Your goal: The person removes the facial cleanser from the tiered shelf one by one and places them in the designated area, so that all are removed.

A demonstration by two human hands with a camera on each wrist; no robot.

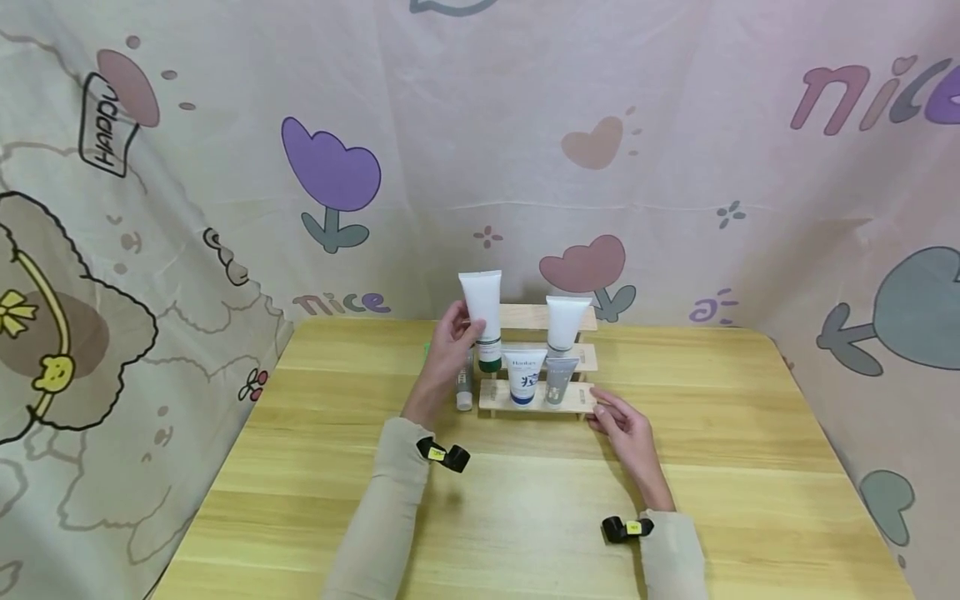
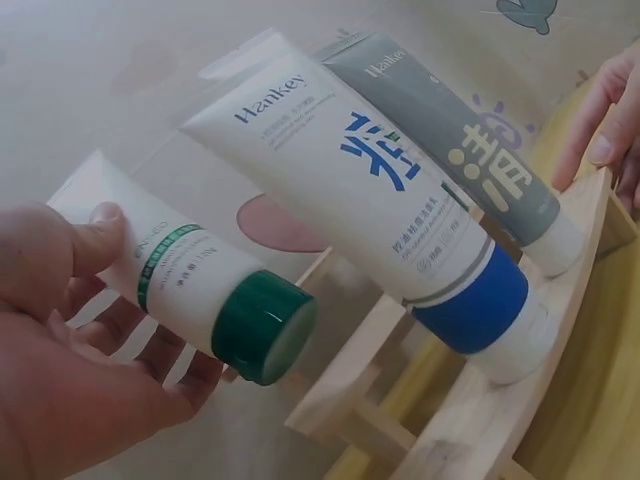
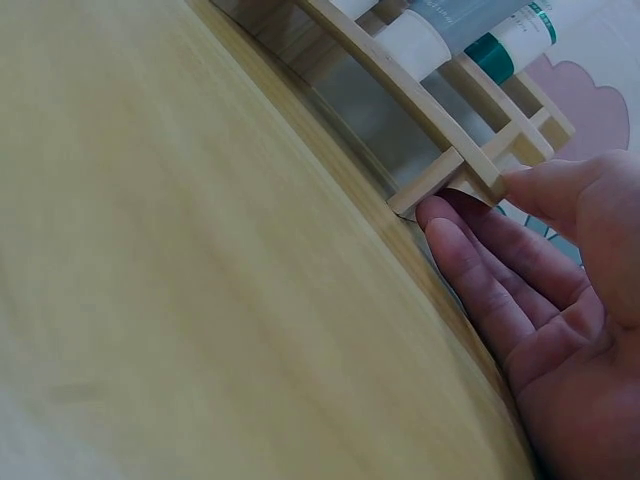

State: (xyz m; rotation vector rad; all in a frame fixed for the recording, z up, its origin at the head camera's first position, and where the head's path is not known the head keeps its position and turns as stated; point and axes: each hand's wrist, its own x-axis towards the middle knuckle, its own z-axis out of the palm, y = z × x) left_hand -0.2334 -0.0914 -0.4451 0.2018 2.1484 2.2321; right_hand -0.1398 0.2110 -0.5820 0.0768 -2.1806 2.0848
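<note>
My left hand [image 1: 447,350] grips a white squeeze tube [image 2: 190,265] with a green cap, held cap down at the left of a tiered wooden rack [image 1: 536,315]. Thumb and fingers wrap the tube's body. On the front tier stand a white tube with a blue cap [image 1: 523,372] and a grey tube [image 1: 558,380]. Another white tube [image 1: 567,322] is behind them on the right; its green cap [image 3: 490,58] shows in the right wrist view. At the rack's front right corner, my right hand [image 1: 624,429] pinches the wooden end, thumb against the edge and fingers underneath.
A darker grey tube with a white cap [image 1: 464,400] is on the table left of the rack, partly behind my left hand. A bit of something green [image 1: 427,350] shows beside that hand. Behind the wooden table [image 1: 525,517] hangs a printed cloth [image 1: 465,125].
</note>
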